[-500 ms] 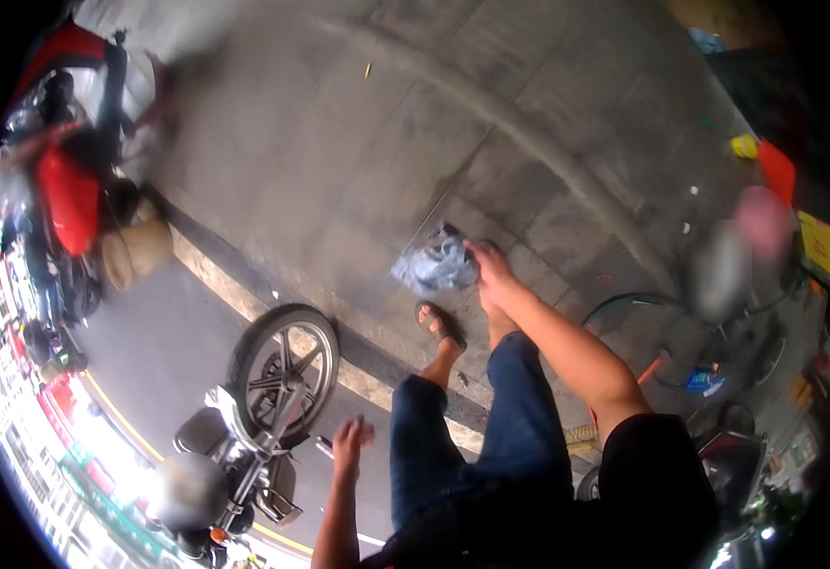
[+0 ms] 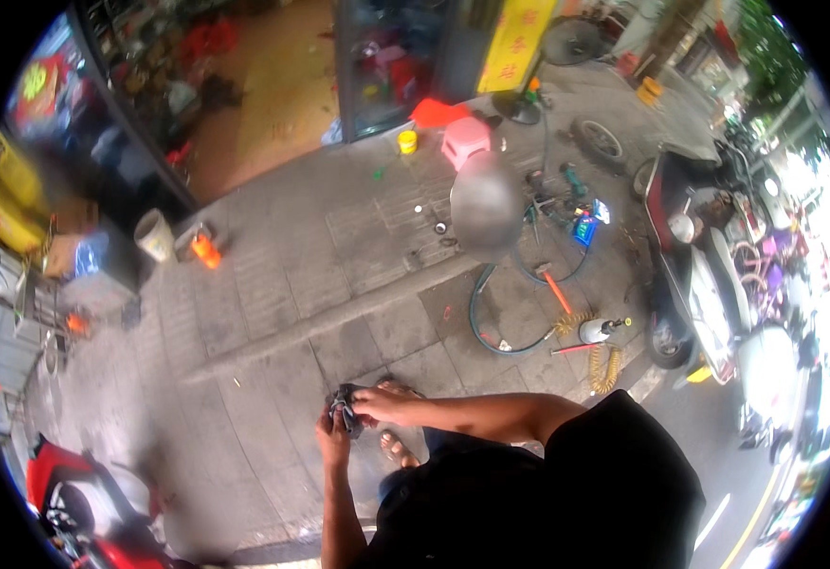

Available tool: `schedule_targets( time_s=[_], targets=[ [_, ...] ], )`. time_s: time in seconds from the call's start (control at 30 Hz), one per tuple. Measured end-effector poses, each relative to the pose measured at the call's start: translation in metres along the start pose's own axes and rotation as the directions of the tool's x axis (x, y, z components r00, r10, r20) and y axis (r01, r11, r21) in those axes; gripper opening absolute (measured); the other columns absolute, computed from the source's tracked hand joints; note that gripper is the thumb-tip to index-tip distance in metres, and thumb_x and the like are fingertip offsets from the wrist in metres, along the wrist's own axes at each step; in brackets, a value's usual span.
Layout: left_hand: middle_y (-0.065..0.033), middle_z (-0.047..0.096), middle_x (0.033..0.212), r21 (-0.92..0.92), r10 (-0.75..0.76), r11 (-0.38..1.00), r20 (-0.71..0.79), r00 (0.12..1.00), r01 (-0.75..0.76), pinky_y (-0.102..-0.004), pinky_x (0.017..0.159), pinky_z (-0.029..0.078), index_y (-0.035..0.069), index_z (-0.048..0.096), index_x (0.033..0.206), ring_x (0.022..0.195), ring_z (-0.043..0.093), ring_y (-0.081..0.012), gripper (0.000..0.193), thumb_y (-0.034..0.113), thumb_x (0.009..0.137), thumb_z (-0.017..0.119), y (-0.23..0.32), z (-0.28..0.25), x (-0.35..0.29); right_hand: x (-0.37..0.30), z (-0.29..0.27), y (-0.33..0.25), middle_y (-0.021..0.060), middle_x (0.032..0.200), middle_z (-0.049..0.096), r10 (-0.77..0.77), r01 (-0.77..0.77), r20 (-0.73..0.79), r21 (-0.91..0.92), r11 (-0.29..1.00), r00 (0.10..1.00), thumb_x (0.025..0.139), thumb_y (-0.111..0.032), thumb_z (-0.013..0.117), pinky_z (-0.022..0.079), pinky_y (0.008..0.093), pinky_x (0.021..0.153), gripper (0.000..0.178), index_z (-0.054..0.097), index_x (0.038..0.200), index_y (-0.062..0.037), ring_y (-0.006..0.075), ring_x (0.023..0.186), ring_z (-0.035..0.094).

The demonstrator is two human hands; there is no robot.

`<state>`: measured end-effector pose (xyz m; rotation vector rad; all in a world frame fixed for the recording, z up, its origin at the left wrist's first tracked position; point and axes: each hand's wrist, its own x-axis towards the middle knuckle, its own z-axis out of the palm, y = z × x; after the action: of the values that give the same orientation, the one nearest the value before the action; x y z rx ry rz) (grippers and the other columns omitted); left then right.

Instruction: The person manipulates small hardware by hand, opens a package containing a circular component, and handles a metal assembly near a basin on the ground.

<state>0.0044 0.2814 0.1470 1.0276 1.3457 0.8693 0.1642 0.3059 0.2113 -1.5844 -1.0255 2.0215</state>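
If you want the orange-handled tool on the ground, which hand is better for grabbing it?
Probably the right hand: the orange-handled tool lies off to the right, nearer that hand. The left hand is farther away. Both hands are on the gray cloth, so the right would need to let go first.

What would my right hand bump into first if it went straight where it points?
Your right hand would first meet the bunched grey cloth, already at its fingers. Past that, perhaps your left hand, though depth is hard to tell.
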Motion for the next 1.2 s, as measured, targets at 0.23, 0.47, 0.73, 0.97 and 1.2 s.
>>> schedule_targets(
  time_s=[0.23, 0.47, 0.73, 0.97, 1.2],
  targets=[
    [-0.0212, 0.067, 0.086, 0.370, 0.263, 0.888, 0.078, 0.962, -0.273, -0.0372, 0.068, 0.048, -0.008, 0.060, 0.105, 0.076, 0.064, -0.0275, 0.031, 0.018, 0.089, 0.052, 0.019, 0.052, -0.035, -0.045, -0.013, 0.086, 0.0120, 0.079, 0.062, -0.533, 0.471, -0.242, -0.271, 0.840, 0.811, 0.088, -0.029, 0.057, 0.047, 0.0333, 0.057, 0.031, 0.055, 0.106, -0.0037, 0.0192, 0.065, 0.061],
    [-0.0045, 0.059, 0.068, 0.235, 0.203, 0.918, 0.413, 0.888, -0.319, -0.0280, 0.060, 0.044, -0.002, 0.062, 0.087, 0.068, 0.055, -0.0107, 0.024, 0.021, 0.090, 0.057, 0.030, 0.154, -0.031, -0.079, -0.116, 0.156, 0.0122, 0.066, 0.058, -0.683, 0.463, -0.641, -0.515, 0.722, 0.352, 0.091, -0.025, 0.052, 0.045, 0.0338, 0.058, 0.025, 0.059, 0.090, -0.0014, 0.0200, 0.062, 0.059],
    [-0.0101, 0.064, 0.087, 0.529, 0.686, 0.024, 0.608, 0.399, -0.848, -0.0271, 0.067, 0.046, 0.000, 0.058, 0.089, 0.078, 0.060, -0.0126, 0.020, 0.017, 0.084, 0.066, 0.048, 0.314, 0.004, -0.214, -0.275, 0.191, 0.0044, 0.062, 0.052, -0.109, 0.393, -0.810, 0.158, 0.906, 0.576, 0.094, -0.030, 0.051, 0.041, 0.0304, 0.054, 0.032, 0.058, 0.084, -0.0001, 0.0130, 0.057, 0.050],
    [-0.0169, 0.064, 0.093, 0.060, 0.159, 0.901, 0.875, 0.456, -0.429, -0.0341, 0.072, 0.047, 0.003, 0.060, 0.105, 0.083, 0.062, -0.0342, 0.020, 0.017, 0.093, 0.054, 0.094, 0.509, 0.007, -0.253, -0.379, 0.175, 0.0024, 0.070, 0.052, -0.233, 0.620, -0.773, 0.248, 0.744, 0.590, 0.093, -0.014, 0.048, 0.041, 0.0267, 0.057, 0.014, 0.055, 0.094, -0.0013, 0.0118, 0.062, 0.050],
    [-0.0218, 0.062, 0.082, 0.238, 0.279, 0.606, 0.830, 0.483, -0.759, -0.0478, 0.066, 0.044, 0.003, 0.060, 0.091, 0.078, 0.058, -0.0424, 0.031, 0.030, 0.094, 0.045, 0.101, 0.627, 0.040, -0.253, -0.464, 0.171, 0.0024, 0.072, 0.055, -0.279, 0.605, -0.692, 0.281, 0.745, 0.665, 0.089, -0.009, 0.047, 0.045, 0.0275, 0.057, 0.020, 0.056, 0.105, -0.0020, 0.0125, 0.061, 0.053]
  ],
)
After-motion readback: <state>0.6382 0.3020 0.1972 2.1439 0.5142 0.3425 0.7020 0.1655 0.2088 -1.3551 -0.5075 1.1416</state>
